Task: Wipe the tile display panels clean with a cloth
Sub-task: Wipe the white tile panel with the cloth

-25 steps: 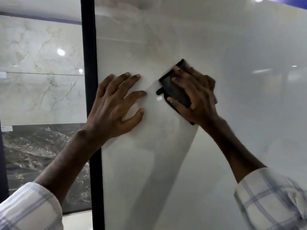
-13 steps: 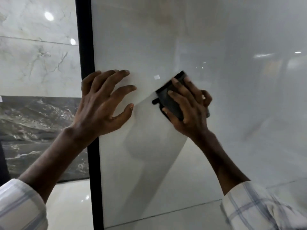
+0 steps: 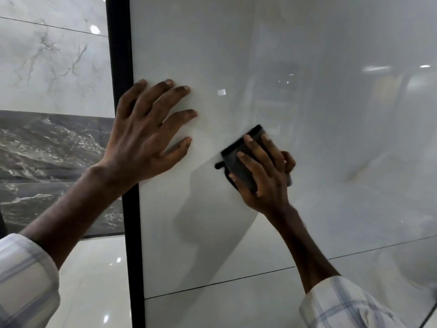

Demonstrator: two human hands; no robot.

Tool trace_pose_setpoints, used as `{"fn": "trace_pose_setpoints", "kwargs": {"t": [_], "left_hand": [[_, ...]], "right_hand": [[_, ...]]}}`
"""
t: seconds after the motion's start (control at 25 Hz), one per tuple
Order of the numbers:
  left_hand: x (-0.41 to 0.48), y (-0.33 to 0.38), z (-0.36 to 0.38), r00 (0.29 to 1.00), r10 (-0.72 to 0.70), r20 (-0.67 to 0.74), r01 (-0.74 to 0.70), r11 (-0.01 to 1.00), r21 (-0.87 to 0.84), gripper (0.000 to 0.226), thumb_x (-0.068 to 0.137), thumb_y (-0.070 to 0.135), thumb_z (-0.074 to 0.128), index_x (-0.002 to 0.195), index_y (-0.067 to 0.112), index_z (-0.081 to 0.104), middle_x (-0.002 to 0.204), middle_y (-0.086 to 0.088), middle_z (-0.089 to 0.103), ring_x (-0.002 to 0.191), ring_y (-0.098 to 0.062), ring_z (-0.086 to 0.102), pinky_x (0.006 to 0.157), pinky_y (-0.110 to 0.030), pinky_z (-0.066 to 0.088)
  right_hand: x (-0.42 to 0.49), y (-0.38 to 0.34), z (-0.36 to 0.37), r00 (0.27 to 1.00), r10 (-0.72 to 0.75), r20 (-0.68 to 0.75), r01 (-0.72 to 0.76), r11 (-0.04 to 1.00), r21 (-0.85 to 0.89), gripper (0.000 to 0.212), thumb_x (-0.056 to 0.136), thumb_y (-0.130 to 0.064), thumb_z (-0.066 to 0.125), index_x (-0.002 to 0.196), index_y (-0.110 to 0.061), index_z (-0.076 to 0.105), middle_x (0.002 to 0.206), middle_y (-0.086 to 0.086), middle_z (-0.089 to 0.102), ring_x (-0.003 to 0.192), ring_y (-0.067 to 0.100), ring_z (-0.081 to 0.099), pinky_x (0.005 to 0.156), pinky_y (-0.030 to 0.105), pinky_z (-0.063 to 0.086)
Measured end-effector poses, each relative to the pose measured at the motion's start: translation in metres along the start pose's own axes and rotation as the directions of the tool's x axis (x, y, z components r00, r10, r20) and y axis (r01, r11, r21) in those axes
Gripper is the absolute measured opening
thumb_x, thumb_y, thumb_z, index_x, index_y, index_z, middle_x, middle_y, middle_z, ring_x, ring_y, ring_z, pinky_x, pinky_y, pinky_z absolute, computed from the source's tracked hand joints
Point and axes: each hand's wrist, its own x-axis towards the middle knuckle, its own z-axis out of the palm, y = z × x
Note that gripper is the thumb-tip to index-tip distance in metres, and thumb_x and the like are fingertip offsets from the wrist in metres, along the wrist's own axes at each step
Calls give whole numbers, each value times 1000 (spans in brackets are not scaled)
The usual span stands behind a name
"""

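A large glossy white tile panel (image 3: 307, 114) fills most of the view, upright in front of me. My right hand (image 3: 264, 176) presses a folded dark grey cloth (image 3: 238, 159) flat against the panel, fingers spread over it. My left hand (image 3: 146, 136) rests flat on the panel beside its left edge, fingers straight and spread, holding nothing. The two hands are a short gap apart. A small white sticker (image 3: 221, 92) sits on the panel above the cloth.
A black vertical frame strip (image 3: 120, 55) borders the panel on the left. Beyond it stand pale veined marble tiles (image 3: 52, 62) and a dark grey marble tile (image 3: 47, 162). A joint line (image 3: 260, 274) crosses the panel low down. Glossy floor (image 3: 94, 280) lies at the lower left.
My right hand has slid the cloth downward on the panel, away from the sticker. The left hand stays flat at the panel's left edge. The view has tilted down.
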Motion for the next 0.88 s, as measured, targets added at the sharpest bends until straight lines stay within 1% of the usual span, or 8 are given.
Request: {"fn": "trace_pose_setpoints", "kwargs": {"t": [0.08, 0.24, 0.44, 0.6, 0.68, 0.8, 0.84, 0.88], "left_hand": [[0, 2, 0, 1000, -5, -12, 5, 1000, 10, 41, 100, 39, 63, 130, 12, 70, 153, -15, 54, 142, -38, 49, 115, -62, 35], [0, 0, 1, 1000, 2, -14, -2, 1000, 4, 41, 101, 38, 63, 130, 11, 70, 152, -14, 55, 142, -39, 49, 114, -62, 36], [3, -4, -4, 999, 41, 10, -41, 999, -8, 41, 101, 39, 62, 131, 11, 70, 152, -13, 55, 141, -39, 50, 113, -64, 36], [-38, 22, -3, 991, 105, 79, -89, 980, -177, 36, 101, 32, 64, 129, 10, 72, 153, -15, 54, 137, -36, 54, 116, -60, 33], [-65, 36, -3, 971, 192, 144, -154, 958, -242, 32, 100, 30, 65, 124, 11, 75, 151, -14, 56, 135, -34, 58, 115, -59, 35], [-83, 43, -3, 941, 279, 194, -229, 943, -242, 31, 100, 29, 65, 123, 11, 76, 149, -13, 58, 135, -34, 58, 114, -57, 38], [-86, 43, -3, 939, 288, 187, -243, 942, -230, 31, 100, 28, 65, 123, 11, 76, 149, -13, 59, 136, -35, 58, 114, -57, 39], [-87, 44, -2, 940, 291, 177, -251, 943, -219, 30, 100, 27, 65, 124, 11, 75, 148, -14, 59, 136, -35, 57, 113, -57, 39]], "right_hand": [[10, 20, -2, 993, 103, -56, -104, 995, 0, 44, 88, -33, 82, 124, -17, 62, 144, 13, 62, 140, 38, 52, 97, 65, 45], [37, 6, 10, 938, 315, -146, -320, 947, -9, 40, 94, -35, 72, 127, -19, 57, 150, 12, 57, 145, 35, 44, 110, 49, 35], [-16, -48, 17, 983, 182, 16, -181, 983, -31, 47, 94, -35, 69, 136, -20, 53, 154, 12, 52, 148, 36, 39, 103, 57, 35], [-92, -43, 2, 979, 134, 155, -124, 989, -74, 51, 94, -37, 68, 139, -20, 50, 158, 10, 45, 151, 34, 33, 107, 55, 32], [-100, -27, -7, 957, 269, 110, -258, 961, -102, 50, 97, -38, 66, 139, -18, 48, 159, 12, 44, 152, 35, 33, 110, 51, 29], [-77, -32, -5, 817, 576, -23, -575, 813, -91, 52, 100, -39, 59, 143, -16, 42, 161, 18, 41, 153, 36, 30, 114, 46, 24], [-71, -44, 1, 775, 631, -43, -632, 770, -87, 52, 100, -38, 59, 144, -16, 40, 161, 18, 40, 153, 36, 29, 113, 45, 24], [-68, -60, 6, 767, 640, -47, -641, 763, -83, 52, 100, -37, 60, 144, -16, 40, 162, 18, 40, 153, 36, 30, 112, 46, 24]]}}
